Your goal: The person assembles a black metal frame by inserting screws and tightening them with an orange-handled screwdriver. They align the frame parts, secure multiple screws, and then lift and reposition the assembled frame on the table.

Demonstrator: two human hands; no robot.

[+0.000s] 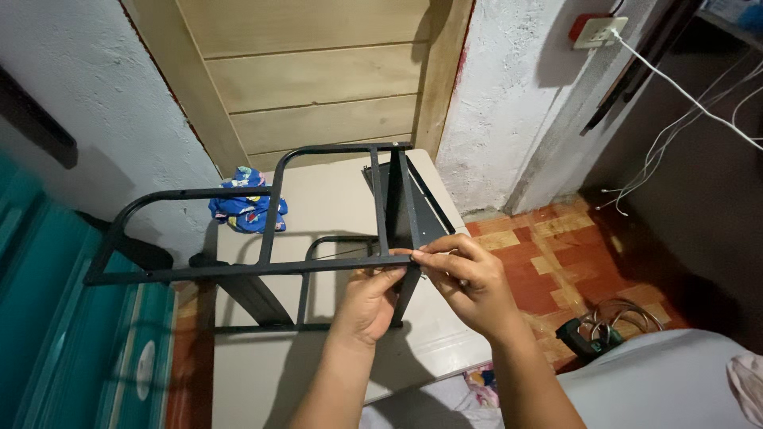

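Both our hands are up at the same spot here. The left hand [369,298] comes from underneath, fingers curled up around the lower rail of the black metal frame [262,238], so it's closed on that bar. The right hand [469,278] is pinched shut, thumb and forefinger on something tiny right at the joint where the rail meets the black upright panel [401,206]. Can't tell what it is, too small, probably a screw or bolt.

The frame sits tipped over on the beige counter [334,199], with a blue patterned cloth [246,208] lying behind it near the wooden door [318,79].

Looks to us like we're mid-fastening at that corner. Whatever comes next needs the rail held steady so the little piece stays lined up.
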